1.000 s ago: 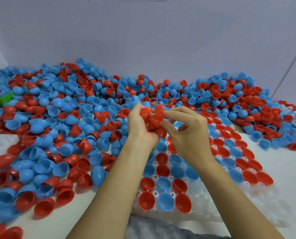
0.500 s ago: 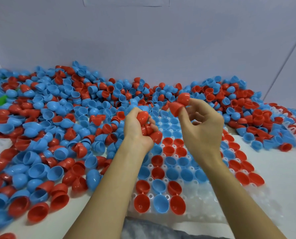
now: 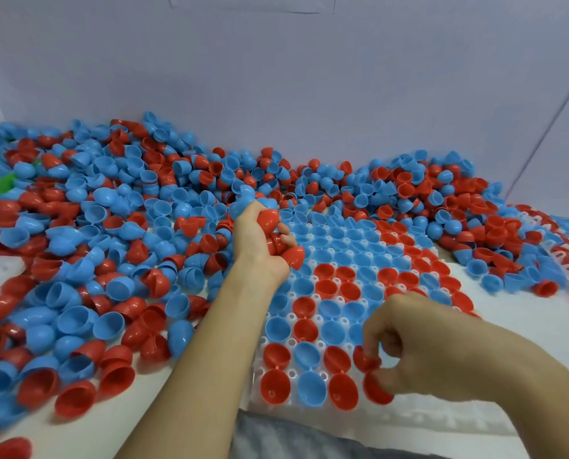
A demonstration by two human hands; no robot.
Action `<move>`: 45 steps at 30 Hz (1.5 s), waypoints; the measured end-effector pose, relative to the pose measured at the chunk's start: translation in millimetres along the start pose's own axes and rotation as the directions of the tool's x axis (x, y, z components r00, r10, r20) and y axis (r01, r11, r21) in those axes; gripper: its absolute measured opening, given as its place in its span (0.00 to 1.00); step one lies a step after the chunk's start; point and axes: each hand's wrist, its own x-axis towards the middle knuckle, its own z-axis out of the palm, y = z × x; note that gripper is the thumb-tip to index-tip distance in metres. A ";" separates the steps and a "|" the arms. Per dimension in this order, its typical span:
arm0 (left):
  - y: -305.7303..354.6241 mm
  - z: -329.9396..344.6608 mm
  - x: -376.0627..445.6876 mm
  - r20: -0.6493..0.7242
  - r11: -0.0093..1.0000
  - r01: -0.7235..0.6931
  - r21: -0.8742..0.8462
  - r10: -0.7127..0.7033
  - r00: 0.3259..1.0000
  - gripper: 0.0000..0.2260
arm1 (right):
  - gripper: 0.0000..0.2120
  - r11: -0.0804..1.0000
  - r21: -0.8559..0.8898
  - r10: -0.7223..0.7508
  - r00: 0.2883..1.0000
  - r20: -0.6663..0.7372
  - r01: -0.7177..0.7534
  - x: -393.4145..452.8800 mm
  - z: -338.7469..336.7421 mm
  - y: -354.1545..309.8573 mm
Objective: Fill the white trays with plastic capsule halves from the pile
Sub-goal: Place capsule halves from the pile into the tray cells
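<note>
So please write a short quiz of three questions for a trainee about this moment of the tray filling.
1. True or false: the left hand is empty.
2. Which hand is low over the near edge of the white plastic tray? A) left B) right
3. What colour is the plastic capsule half pinched by the right hand?

Key: 1 false, it grips several red plastic capsule halves. 2 B. 3 red.
</note>
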 end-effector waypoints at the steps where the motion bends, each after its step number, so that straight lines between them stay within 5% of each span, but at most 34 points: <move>1: -0.2 -0.1 0.4 -0.001 1.000 -0.002 0.002 0.002 1.000 0.05 | 0.06 0.999 -0.048 0.019 1.000 0.009 -0.018 1.6 3.2 -3.8; 5: -0.3 -0.3 1.6 -0.002 1.000 -0.017 0.012 0.017 1.000 0.05 | 0.10 0.986 -0.162 0.045 0.999 -0.018 -0.048 6.5 13.7 -10.5; 15: -2.0 -0.5 2.4 -0.007 0.999 -0.021 0.041 0.021 1.000 0.03 | 0.10 0.998 -0.034 0.045 0.999 -0.002 -0.045 2.6 -3.5 -2.0; 21: -4.9 1.4 1.0 0.012 1.000 -0.012 0.027 0.012 1.000 0.05 | 0.08 0.983 0.076 -0.125 0.912 -0.390 0.168 43.3 -22.8 -8.4; 25: -8.5 2.5 2.1 0.049 0.999 -0.029 0.035 0.027 0.998 0.12 | 0.17 0.901 0.291 -0.119 0.828 -0.548 0.322 73.4 0.3 -18.0; 30: -13.9 5.2 2.8 0.074 1.000 -0.010 0.016 0.009 0.997 0.11 | 0.10 0.791 0.432 -0.016 0.721 -0.692 0.432 89.7 16.3 -11.0; 39: -16.3 7.5 0.9 0.088 0.998 -0.032 -0.053 0.037 0.995 0.05 | 0.02 0.888 0.303 0.004 0.651 -0.759 0.347 94.6 24.2 -5.7; 45: -17.6 6.4 1.0 0.128 1.000 -0.022 -0.016 0.024 0.991 0.10 | 0.17 0.948 -0.010 -0.218 0.625 -0.750 0.319 88.3 18.5 -4.5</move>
